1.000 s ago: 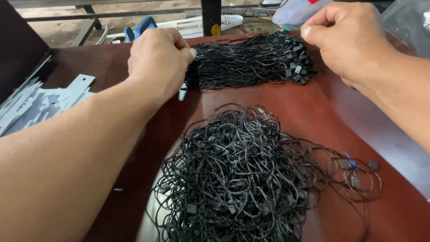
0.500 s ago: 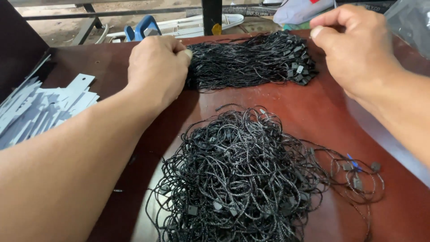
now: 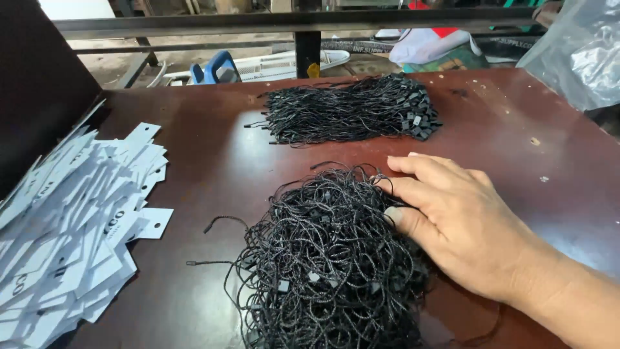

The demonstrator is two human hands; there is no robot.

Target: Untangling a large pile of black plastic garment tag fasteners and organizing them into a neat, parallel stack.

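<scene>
We see the right hand (image 3: 462, 226) lying palm down on the near tangled heap of black cords (image 3: 323, 258), fingers (image 3: 413, 190) loosely spread and slightly curled; they rest on the heap's right side and grip nothing. The left hand is out of view. The heap sits at the middle of the tabletop (image 3: 213, 168), a glossy reddish-brown board. Its cords are thin, braided and looped, with small square plastic clasps among them. Farther back lies a neater bundle of black cords (image 3: 349, 110), strands aligned, clasps gathered at its right end. At left, flat white paper tags (image 3: 77, 226) lie fanned in a loose pile.
</scene>
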